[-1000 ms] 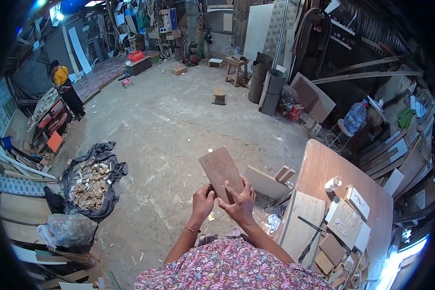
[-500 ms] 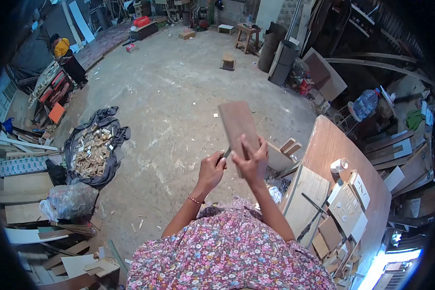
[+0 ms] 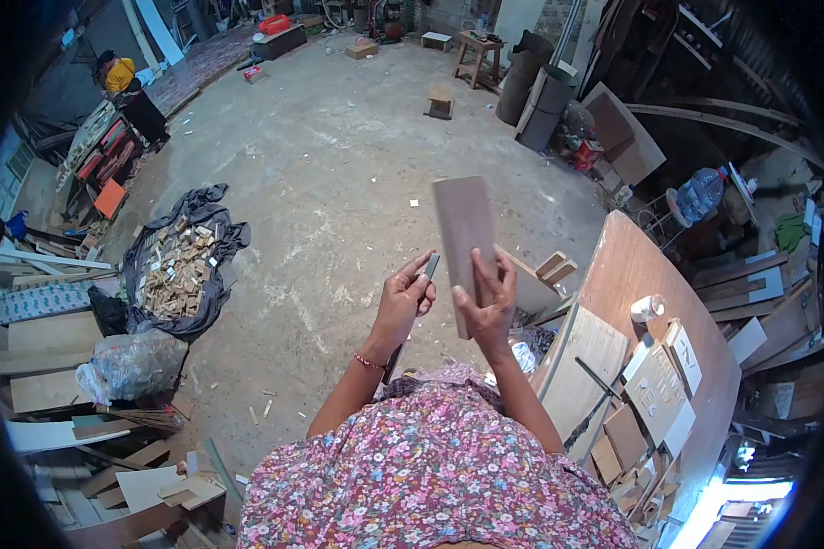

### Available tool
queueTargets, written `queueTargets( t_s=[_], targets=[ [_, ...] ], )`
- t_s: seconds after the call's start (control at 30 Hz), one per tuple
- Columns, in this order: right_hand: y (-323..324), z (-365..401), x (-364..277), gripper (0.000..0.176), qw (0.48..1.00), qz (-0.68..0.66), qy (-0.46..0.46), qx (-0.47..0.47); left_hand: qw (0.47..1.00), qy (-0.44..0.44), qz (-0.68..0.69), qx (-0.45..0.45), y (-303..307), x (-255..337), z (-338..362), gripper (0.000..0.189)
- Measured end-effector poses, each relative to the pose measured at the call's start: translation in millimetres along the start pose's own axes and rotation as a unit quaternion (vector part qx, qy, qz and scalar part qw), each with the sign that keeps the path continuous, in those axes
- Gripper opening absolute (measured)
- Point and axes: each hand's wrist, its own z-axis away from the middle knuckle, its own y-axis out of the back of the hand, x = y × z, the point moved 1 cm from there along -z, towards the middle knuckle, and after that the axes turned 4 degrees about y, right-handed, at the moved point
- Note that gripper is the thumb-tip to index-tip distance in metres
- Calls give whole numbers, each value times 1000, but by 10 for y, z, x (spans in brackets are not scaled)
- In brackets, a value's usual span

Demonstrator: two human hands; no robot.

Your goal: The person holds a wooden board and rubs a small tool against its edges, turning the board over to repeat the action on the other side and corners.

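Note:
My right hand (image 3: 488,297) is closed around the lower part of a flat brown wooden board (image 3: 464,215), held almost upright in front of me. A little to its left, my left hand (image 3: 406,297) grips a thin, dark, flat tool (image 3: 432,266). The tool's tip sticks out above the fingers, and a dark length shows below by the wrist; its exact kind is hard to make out. Tool and board are apart.
A worktable (image 3: 604,247) on my right bears a white roll (image 3: 647,308) and wood pieces. Left on the floor lie wood scraps (image 3: 178,279) on a dark cloth and a plastic bag (image 3: 133,366). A person in yellow (image 3: 119,76) stands far left.
The board has shifted a little right and turned more upright. My left hand has drawn away from it, and the tool's tip, earlier against or near the board's edge, now points upward.

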Motion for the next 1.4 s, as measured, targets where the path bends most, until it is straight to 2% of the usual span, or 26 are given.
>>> queueTargets(
  t_s=[0.07, 0.13, 0.17, 0.2, 0.27, 0.33, 0.4, 0.5, 0.57, 0.6, 0.67, 0.7, 0.73, 0.8, 0.83, 0.93, 1.0, 1.07, 1.13, 1.2, 1.27, 1.33, 1.4],
  targets=[
    [-63, 12, -13, 55, 1000, 5, 21, -20, 999, 25, -15, -21, -4, -27, -19, 36],
    [-129, -54, -18, 54, 999, -29, -33, -14, 999, 9, -45, -5, -51, -20, 25, 36],
    [-109, -121, -33, 53, 993, -96, -66, -6, 999, 19, -47, -8, -65, -8, 50, 36],
    [-101, -137, -28, 53, 993, -96, -67, -6, 998, 29, -49, -11, -69, -6, 69, 36],
    [-101, -150, -8, 52, 977, -150, -142, -45, 999, 21, -39, -9, -48, -5, 70, 36],
    [-149, -14, -41, 52, 981, -142, -123, -56, 1000, 9, -24, -3, -5, -14, 38, 36],
    [-230, 176, -44, 51, 978, -170, -105, -66, 995, -42, -73, 45, 80, 8, -4, 36],
    [-245, 135, 20, 49, 972, -201, -113, -50, 995, -35, -94, 22, 26, -22, 20, 35],
    [-226, -114, 52, 49, 921, -321, -221, 1, 994, -26, -108, -22, -50, -87, 78, 34],
    [-183, -219, 79, 49, 921, -321, -220, 4, 993, -26, -110, -24, -111, -74, 105, 34],
    [-98, -365, 114, 49, 876, -406, -259, -9, 988, -66, -131, -45, -237, -13, 182, 32],
    [-72, -402, 61, 52, 850, -459, -260, -4, 988, -78, -124, -46, -268, 22, 183, 25],
    [-46, -391, 36, 52, 850, -459, -260, -4, 988, -78, -124, -46, -260, 34, 170, 25],
    [26, -358, 15, 55, 821, -512, -248, -35, 986, -105, -125, -17, -221, 67, 141, 17],
    [78, -344, 25, 58, 834, -486, -249, -80, 983, -109, -146, -22, -195, 67, 137, 12],
    [64, -159, -58, 57, 851, -437, -280, -84, 981, -118, -151, 3, -165, -13, 86, 13],
    [15, -51, -134, 49, 847, -447, -281, -69, 981, -127, -145, 31, -127, -46, 42, 10],
    [39, -87, -55, 46, 873, -379, -297, -81, 937, -155, -311, 41, -61, -59, 38, 7],
    [36, -188, 34, 45, 857, -398, -319, -69, 933, -130, -336, 21, -107, -5, 118, 5],
    [32, -207, 47, 45, 845, -416, -331, -55, 894, -175, -413, -1, -171, 32, 159, 5],
    [3, -128, -20, 46, 899, -316, -297, -63, 896, -199, -397, 26, -129, 2, 116, 5],
    [67, -85, -153, 45, 882, -336, -319, -88, 892, -221, -380, 106, -45, 22, 68, 5],
    [75, -76, -162, 45, 897, -312, -302, -78, 886, -195, -407, 102, -31, 50, 93, 9]
  ],
)
